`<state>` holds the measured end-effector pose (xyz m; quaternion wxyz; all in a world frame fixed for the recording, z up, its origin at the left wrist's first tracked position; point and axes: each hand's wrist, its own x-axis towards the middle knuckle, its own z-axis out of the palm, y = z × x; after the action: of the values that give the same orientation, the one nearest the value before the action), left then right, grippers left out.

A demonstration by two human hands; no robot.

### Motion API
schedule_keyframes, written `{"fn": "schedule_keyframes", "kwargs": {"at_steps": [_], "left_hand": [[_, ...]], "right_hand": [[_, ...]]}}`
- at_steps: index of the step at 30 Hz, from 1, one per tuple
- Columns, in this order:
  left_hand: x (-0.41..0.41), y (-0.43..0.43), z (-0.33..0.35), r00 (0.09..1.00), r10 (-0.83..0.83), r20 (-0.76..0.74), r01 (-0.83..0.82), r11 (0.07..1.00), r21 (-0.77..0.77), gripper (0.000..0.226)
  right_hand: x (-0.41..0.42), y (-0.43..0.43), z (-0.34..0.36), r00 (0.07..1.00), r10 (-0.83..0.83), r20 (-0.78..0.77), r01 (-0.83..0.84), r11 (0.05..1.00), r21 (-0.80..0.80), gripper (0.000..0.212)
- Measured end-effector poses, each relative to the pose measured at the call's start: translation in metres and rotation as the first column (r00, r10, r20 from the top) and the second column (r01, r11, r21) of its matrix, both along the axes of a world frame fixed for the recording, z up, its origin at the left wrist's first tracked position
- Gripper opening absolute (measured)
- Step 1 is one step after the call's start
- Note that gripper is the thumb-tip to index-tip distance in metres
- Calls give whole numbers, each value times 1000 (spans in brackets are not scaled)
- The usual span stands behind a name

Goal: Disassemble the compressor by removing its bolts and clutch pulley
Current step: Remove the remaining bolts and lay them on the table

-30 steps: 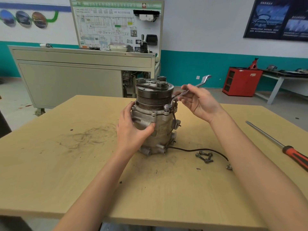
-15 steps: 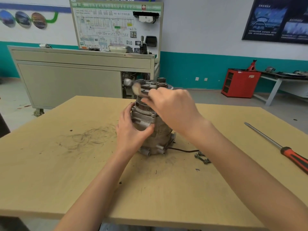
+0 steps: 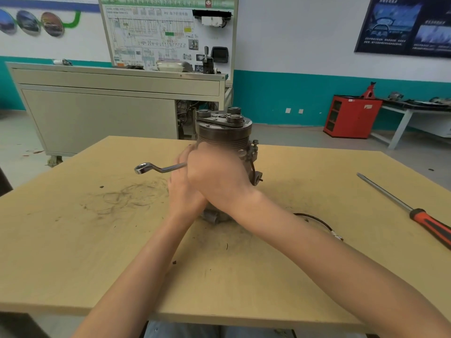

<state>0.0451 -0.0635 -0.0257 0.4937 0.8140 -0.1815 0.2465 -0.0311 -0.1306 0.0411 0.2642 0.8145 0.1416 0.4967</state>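
— How are the hands posed in the head view?
— The right hand (image 3: 214, 176) is crossed in front of the compressor (image 3: 246, 152), with its fist closed round the shank of the wrench (image 3: 156, 168). The wrench's ring end is pointed out to 9 o'clock. The left hand (image 3: 179, 191) is laid against the compressor's 9 o'clock side and is largely covered, so its grip cannot be told.
— Where is the compressor, and what is counted?
— It is stood upright mid-table (image 3: 73, 240), clutch pulley (image 3: 220, 136) uppermost. Counted: two hands, one wrench, one compressor, one screwdriver (image 3: 415, 215) at 3 o'clock, one cable (image 3: 317, 218) at 4 o'clock.

Head camera looks forward-down, seemingly close, over the table (image 3: 73, 240).
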Motion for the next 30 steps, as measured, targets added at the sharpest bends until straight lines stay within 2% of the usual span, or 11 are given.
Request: {"fn": "schedule_keyframes", "kwargs": {"at_steps": [5,9,11,13,16,19,22,24,25,28,30], "left_hand": [[-1,-2,1,999,5,-43,-5,1000,-9,69],[-5,-1,1,999,-22,-36,20,999,-50,71],[-11,0,1,998,-62,-10,60,987,-147,69],[-12,1,0,997,-81,-8,79,980,-185,84],[-10,1,3,998,-56,-36,51,991,-126,95],[-14,2,5,998,-56,-34,52,992,-111,101],[-17,2,4,998,-59,-12,58,993,-100,97],[-17,3,4,999,-42,-22,40,994,-101,95],[-16,3,4,999,-36,-28,33,994,-101,95],[-15,3,4,999,-32,-30,29,995,-93,94],[-14,3,3,999,-35,-27,33,995,-94,94]], "right_hand": [[-2,-7,3,997,55,53,-59,995,86,30],[-3,-20,5,969,212,127,-222,973,70,25],[-3,-30,5,935,318,156,-329,943,52,21],[-4,-42,4,904,399,151,-409,912,38,18],[-5,-57,-1,857,507,86,-514,853,89,20],[-6,-66,0,794,607,27,-601,777,185,37],[-7,-77,2,745,666,49,-648,703,294,28],[-8,-90,3,693,713,105,-657,565,499,24],[-9,-97,1,662,737,134,-632,453,628,24],[-12,-110,-8,522,813,258,-398,-35,917,22],[-7,-118,-8,429,819,381,-170,-341,925,24]]}}
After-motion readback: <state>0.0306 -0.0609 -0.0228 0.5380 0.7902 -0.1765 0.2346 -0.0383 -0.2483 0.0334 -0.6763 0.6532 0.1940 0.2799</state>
